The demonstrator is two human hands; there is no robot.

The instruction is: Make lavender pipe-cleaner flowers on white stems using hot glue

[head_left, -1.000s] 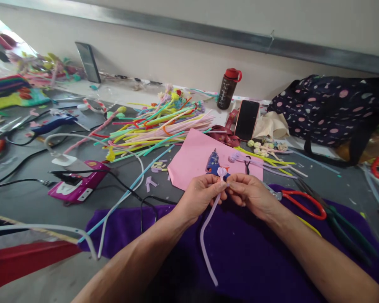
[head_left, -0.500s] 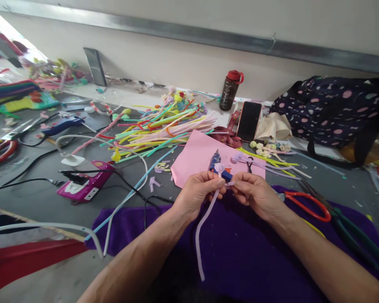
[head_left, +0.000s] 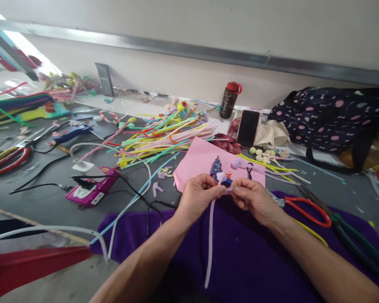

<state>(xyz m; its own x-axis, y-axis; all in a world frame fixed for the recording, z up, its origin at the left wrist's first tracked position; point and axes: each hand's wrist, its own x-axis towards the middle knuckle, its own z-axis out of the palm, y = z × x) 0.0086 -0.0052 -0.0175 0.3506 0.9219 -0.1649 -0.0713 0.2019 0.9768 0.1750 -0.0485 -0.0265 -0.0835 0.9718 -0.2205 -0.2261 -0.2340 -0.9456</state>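
Between thumb and fingers, my left hand point(head_left: 199, 197) pinches a pale lilac pipe-cleaner flower point(head_left: 221, 176) just under its small head. Its long fuzzy stem point(head_left: 210, 244) hangs down over the purple cloth point(head_left: 246, 252). Close beside it, my right hand point(head_left: 252, 196) is closed on a short lilac piece point(head_left: 228, 189) that sticks out at the flower's base. Behind the flower, a blue glue gun point(head_left: 215, 165) lies on a pink sheet point(head_left: 192, 162), partly covered by the hands. Several finished lilac stems point(head_left: 255, 166) rest on that sheet.
Red-handled pliers point(head_left: 309, 209) and green-handled pliers point(head_left: 350, 235) lie to the right. A magenta power strip point(head_left: 93, 189) with cables sits left, near scissors point(head_left: 19, 153). Bundled pipe cleaners point(head_left: 167, 139), a bottle point(head_left: 229, 101), a phone point(head_left: 248, 128) and a patterned bag point(head_left: 331, 120) stand further back.
The view has shifted slightly, so the table things appear lower and, at left, further right. Both hands keep their pinch; the hanging stem has swung to a more upright line.
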